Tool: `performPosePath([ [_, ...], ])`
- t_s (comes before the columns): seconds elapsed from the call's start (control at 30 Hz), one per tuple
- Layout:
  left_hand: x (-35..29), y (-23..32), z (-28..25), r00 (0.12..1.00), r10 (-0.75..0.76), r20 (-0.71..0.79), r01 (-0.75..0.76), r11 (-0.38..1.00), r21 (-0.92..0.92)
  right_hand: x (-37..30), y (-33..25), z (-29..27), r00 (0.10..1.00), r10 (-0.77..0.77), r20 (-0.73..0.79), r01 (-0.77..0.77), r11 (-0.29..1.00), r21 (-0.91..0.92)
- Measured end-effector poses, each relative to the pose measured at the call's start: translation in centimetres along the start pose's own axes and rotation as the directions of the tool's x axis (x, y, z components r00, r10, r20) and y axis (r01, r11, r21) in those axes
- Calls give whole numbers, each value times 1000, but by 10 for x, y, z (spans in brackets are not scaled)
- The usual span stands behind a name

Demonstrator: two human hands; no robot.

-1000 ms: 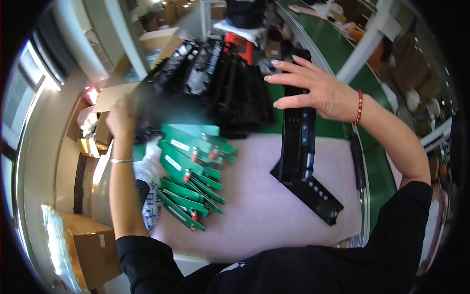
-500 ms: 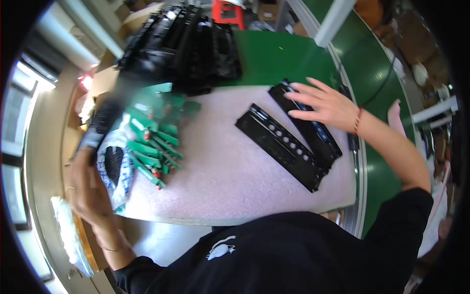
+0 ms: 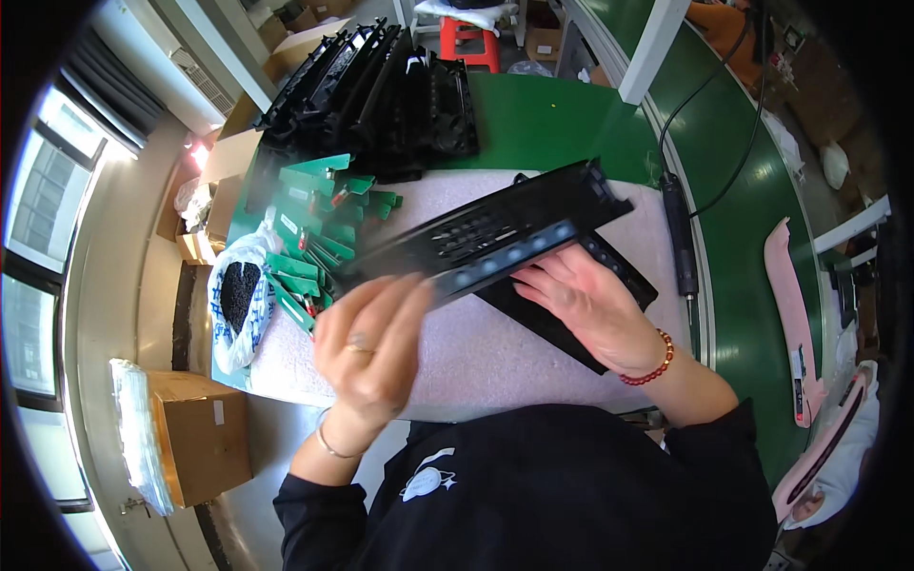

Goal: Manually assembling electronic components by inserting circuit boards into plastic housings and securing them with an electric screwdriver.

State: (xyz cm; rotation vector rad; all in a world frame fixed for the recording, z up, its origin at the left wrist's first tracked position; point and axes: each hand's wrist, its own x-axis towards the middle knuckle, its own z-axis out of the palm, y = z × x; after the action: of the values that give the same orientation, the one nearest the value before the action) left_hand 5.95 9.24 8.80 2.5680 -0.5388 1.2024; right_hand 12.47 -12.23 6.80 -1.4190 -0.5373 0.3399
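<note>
My left hand [image 3: 367, 352] is closed round the near left end of a long black plastic panel [image 3: 476, 228], which is tilted in the air above the mat. A row of round holes runs along its lower edge. My right hand [image 3: 600, 309], palm up with fingers stretched out, is at the panel's lower right edge; whether the fingertips touch it is unclear. Beneath lie two more black panels, one [image 3: 547, 328] nearer me and one [image 3: 624, 266] farther right, both partly hidden by the held panel and my right hand.
A pale pink foam mat [image 3: 457, 381] covers the near part of the green table [image 3: 562, 119]. Left are green strips [image 3: 319, 181] and a plastic bag [image 3: 233, 352] of black granules. Black frames [image 3: 371, 95] are piled behind. A corded black tool [image 3: 678, 233] lies right.
My left hand has swung in from the far left, bringing the black panel over the mat. My right hand has drawn nearer and turned palm up, away from the lying panels.
</note>
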Motion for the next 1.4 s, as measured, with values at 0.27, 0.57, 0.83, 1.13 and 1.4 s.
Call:
performPosePath([
  [0.27,55,24,68,910,241,338,-19,838,-546,71,-20,-140,969,13,-246,-50,988,-143],
  [0.57,40,17,134,672,500,546,-150,814,-561,69,39,-157,990,97,-107,-143,567,-811],
  [0.83,27,0,46,852,247,461,16,869,-495,82,24,-69,912,125,391,257,568,-782],
  [1.13,151,-283,55,696,-647,312,704,700,-120,256,-55,-5,957,121,265,37,854,-520],
  [1.4,144,-352,125,638,-632,440,611,763,209,395,2,45,997,-38,62,71,363,-929],
])
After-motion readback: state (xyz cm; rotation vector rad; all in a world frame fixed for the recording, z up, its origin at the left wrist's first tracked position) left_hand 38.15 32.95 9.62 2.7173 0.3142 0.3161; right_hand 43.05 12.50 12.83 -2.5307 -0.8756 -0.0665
